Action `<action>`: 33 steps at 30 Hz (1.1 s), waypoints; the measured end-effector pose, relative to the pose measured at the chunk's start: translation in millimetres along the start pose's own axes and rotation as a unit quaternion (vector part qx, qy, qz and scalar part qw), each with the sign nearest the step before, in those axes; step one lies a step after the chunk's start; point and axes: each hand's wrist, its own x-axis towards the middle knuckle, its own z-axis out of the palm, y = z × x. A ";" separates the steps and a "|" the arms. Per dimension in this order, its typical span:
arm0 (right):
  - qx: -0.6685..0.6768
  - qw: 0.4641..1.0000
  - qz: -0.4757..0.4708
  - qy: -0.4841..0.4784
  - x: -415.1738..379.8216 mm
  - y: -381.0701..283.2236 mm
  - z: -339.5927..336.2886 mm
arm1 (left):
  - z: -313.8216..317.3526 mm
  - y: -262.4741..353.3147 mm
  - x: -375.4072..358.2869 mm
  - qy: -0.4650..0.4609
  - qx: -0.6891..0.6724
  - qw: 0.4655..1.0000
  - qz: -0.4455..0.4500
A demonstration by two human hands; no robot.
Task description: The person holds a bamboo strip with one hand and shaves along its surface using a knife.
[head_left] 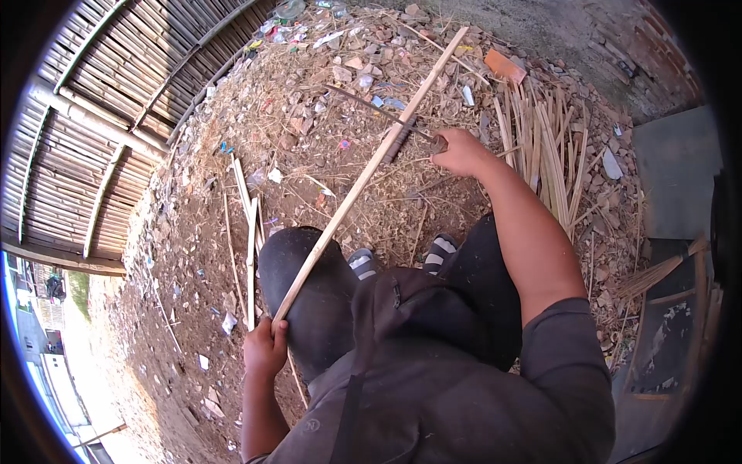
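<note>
My left hand (265,348) is closed around the lower end of a long, pale bamboo strip (349,199). The strip slants up across my knee and away to the upper right. My right hand (458,152) grips the handle of a long knife with a thin dark blade (363,102). That blade points to the upper left and crosses the strip near its far part. Under the strip at the crossing lies a dark, ridged piece (400,141), partly covered by the strip and blade.
Bundled split bamboo strips (550,151) lie right of my right hand. More loose strips (252,255) rest on the left. Rubble and litter (340,73) cover the ground. A bamboo slat wall (108,116) stands at left, a grey panel (674,174) at right.
</note>
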 end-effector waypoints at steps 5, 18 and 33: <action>-0.132 0.985 -0.042 -0.102 -30.0 -38.2 11.0 | -9.2 13.1 1.0 -0.019 0.027 0.999 -0.007; -0.122 0.989 -0.019 -0.085 -13.8 -21.7 6.7 | -4.6 4.7 2.3 0.019 0.060 0.998 0.005; -0.059 0.996 0.011 -0.063 -15.0 -16.7 2.8 | 1.4 6.2 3.6 0.031 0.035 0.999 0.015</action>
